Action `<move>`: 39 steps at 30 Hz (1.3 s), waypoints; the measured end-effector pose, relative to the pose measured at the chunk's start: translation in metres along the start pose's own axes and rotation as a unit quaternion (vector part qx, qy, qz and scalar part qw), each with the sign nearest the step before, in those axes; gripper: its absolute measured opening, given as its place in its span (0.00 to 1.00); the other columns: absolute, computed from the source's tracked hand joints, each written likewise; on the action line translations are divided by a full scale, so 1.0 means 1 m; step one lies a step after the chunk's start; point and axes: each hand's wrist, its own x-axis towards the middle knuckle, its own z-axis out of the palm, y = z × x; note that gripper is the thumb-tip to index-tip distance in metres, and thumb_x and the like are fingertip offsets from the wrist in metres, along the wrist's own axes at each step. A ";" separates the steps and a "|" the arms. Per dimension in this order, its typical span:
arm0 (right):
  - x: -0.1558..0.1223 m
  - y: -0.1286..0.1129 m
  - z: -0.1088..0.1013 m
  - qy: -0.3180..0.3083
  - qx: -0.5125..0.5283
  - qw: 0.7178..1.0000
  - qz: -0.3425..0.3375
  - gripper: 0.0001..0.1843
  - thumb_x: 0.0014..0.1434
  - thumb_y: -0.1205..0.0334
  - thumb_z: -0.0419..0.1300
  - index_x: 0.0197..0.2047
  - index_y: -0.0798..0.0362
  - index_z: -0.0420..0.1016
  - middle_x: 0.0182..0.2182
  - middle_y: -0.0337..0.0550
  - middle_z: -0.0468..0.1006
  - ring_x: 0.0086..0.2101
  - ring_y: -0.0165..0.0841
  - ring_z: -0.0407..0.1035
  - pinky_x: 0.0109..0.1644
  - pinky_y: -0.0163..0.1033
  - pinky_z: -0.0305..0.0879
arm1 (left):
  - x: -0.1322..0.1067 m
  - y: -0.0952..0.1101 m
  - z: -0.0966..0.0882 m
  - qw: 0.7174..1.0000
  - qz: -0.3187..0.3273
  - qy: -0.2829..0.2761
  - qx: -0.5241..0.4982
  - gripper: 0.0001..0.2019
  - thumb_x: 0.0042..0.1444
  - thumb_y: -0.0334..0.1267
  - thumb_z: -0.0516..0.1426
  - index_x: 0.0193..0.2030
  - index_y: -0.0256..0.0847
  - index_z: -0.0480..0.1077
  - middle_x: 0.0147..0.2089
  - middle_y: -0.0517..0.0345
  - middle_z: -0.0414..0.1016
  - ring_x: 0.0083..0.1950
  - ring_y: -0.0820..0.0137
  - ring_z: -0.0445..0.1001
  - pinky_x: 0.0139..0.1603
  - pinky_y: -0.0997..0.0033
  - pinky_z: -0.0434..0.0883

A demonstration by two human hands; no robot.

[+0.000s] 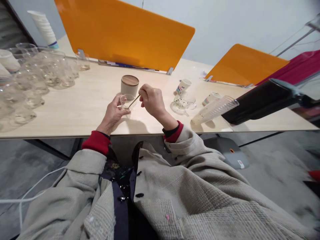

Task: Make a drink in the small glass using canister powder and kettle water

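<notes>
My left hand (115,112) is closed around a small clear cup (130,98), tilted slightly above the table near its front edge. Between the fingers of my right hand (152,100) is a thin brown stick (134,101), slanting down so that its lower end is inside the cup. Whether that end is a spoon or a plain tip is too small to tell. Just behind the cup stands a pale canister (130,87) with a wooden lid. To the right of my right hand is a clear glass pitcher (183,102) with green bits inside.
Many clear cups (32,83) crowd the left of the table (97,86). A leaning stack of paper cups (44,29) is behind them. On the right are paper cups (184,86), a tilted stack of clear cups (213,110) and a black screen-like panel (262,101). Orange dividers (127,33) line the back.
</notes>
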 end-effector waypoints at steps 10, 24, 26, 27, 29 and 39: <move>-0.020 -0.008 -0.002 0.029 -0.055 0.998 -0.013 0.11 0.79 0.59 0.56 0.43 0.47 0.76 0.27 0.38 0.77 0.34 0.35 0.78 0.39 0.35 0.67 | -0.010 0.012 0.000 0.989 0.057 -0.006 0.134 0.33 0.49 0.42 0.72 0.64 0.51 0.74 0.68 0.52 0.81 0.67 0.52 0.79 0.65 0.50 0.80; -0.035 -0.012 -0.002 0.049 -0.048 0.998 0.010 0.12 0.80 0.58 0.54 0.42 0.46 0.72 0.30 0.39 0.78 0.36 0.35 0.78 0.39 0.35 0.64 | -0.016 0.017 -0.001 0.984 0.077 -0.022 0.158 0.34 0.51 0.40 0.73 0.66 0.53 0.74 0.70 0.53 0.80 0.68 0.52 0.80 0.69 0.48 0.79; -0.037 -0.011 -0.002 0.071 -0.051 0.996 0.002 0.12 0.80 0.58 0.53 0.42 0.46 0.72 0.31 0.39 0.79 0.36 0.35 0.78 0.40 0.35 0.64 | -0.016 0.017 -0.001 0.984 0.080 -0.026 0.160 0.34 0.52 0.41 0.73 0.66 0.54 0.74 0.70 0.53 0.80 0.68 0.52 0.79 0.69 0.48 0.79; -0.038 -0.011 -0.003 0.085 -0.054 0.995 -0.003 0.12 0.81 0.58 0.52 0.43 0.46 0.72 0.32 0.39 0.79 0.37 0.35 0.78 0.40 0.35 0.65 | -0.016 0.017 -0.002 0.983 0.082 -0.027 0.162 0.33 0.53 0.42 0.73 0.66 0.54 0.74 0.70 0.53 0.80 0.69 0.52 0.79 0.69 0.48 0.79; -0.040 -0.011 -0.006 0.104 -0.065 0.992 -0.011 0.12 0.81 0.58 0.52 0.43 0.46 0.73 0.32 0.40 0.80 0.38 0.35 0.78 0.41 0.35 0.66 | -0.016 0.018 -0.002 0.982 0.087 -0.030 0.167 0.33 0.53 0.43 0.73 0.66 0.53 0.74 0.70 0.53 0.79 0.69 0.52 0.78 0.69 0.49 0.79; -0.043 -0.005 0.000 0.097 -0.060 0.993 -0.041 0.14 0.83 0.58 0.51 0.44 0.47 0.72 0.30 0.36 0.77 0.32 0.31 0.75 0.40 0.34 0.66 | -0.016 0.016 -0.002 0.981 0.095 -0.035 0.163 0.33 0.51 0.42 0.73 0.64 0.52 0.74 0.67 0.53 0.81 0.66 0.54 0.80 0.68 0.50 0.80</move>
